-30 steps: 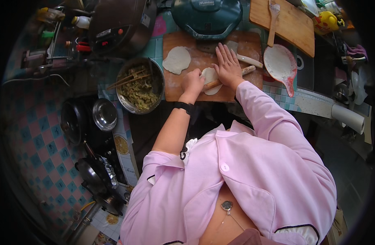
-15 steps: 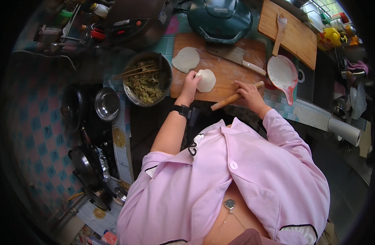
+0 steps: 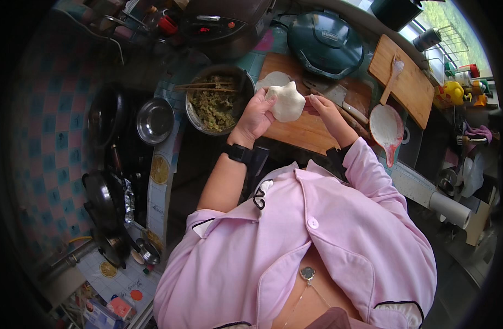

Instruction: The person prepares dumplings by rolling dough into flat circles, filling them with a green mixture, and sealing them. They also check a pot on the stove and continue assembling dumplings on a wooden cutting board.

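Already the dough (image 3: 288, 104) looks rolled flat, its top bare. The left hand (image 3: 255, 113) pinches its left edge above the board (image 3: 302, 134); the right hand (image 3: 328, 111) is by its right edge, grip unclear. Filling (image 3: 210, 111) sits in the bowl (image 3: 248, 90) left of the board; another round (image 3: 274, 79) lies on the board's far-left part.

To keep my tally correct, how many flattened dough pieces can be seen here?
2. One dough piece is held in the left hand; the second piece lies on the cutting board beyond it, partly covered. Another could be hidden from view.
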{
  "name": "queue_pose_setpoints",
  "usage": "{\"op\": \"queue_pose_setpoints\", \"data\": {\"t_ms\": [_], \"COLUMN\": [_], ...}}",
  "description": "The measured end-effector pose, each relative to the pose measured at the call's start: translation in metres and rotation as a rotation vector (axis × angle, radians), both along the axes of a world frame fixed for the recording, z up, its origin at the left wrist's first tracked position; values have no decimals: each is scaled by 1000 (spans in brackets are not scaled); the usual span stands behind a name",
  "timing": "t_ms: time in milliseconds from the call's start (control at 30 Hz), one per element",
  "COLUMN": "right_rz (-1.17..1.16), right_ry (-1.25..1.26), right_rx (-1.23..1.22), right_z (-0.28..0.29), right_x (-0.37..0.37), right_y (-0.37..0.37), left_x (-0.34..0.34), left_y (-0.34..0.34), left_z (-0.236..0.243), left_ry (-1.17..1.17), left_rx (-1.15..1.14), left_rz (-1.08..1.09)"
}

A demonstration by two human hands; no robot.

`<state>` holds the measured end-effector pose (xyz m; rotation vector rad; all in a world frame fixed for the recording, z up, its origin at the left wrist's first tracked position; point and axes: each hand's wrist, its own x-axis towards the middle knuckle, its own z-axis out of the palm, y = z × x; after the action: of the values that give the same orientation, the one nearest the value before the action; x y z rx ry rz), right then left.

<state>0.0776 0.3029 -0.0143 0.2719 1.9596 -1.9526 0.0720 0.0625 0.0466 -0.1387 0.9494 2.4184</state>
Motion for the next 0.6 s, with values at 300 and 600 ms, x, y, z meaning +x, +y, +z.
{"op": "queue_pose_setpoints", "data": {"t_ms": [300, 600], "right_rz": [220, 441], "right_ry": [-51, 138], "right_rx": [-376, -96], "right_z": [130, 152], "right_x": [-34, -52], "right_y": [-115, -238], "left_x": [5, 31], "left_y": [-100, -169], "left_z": [77, 61], "left_ry": [276, -49], "left_rx": [-363, 371], "left_rz": [8, 300]}}
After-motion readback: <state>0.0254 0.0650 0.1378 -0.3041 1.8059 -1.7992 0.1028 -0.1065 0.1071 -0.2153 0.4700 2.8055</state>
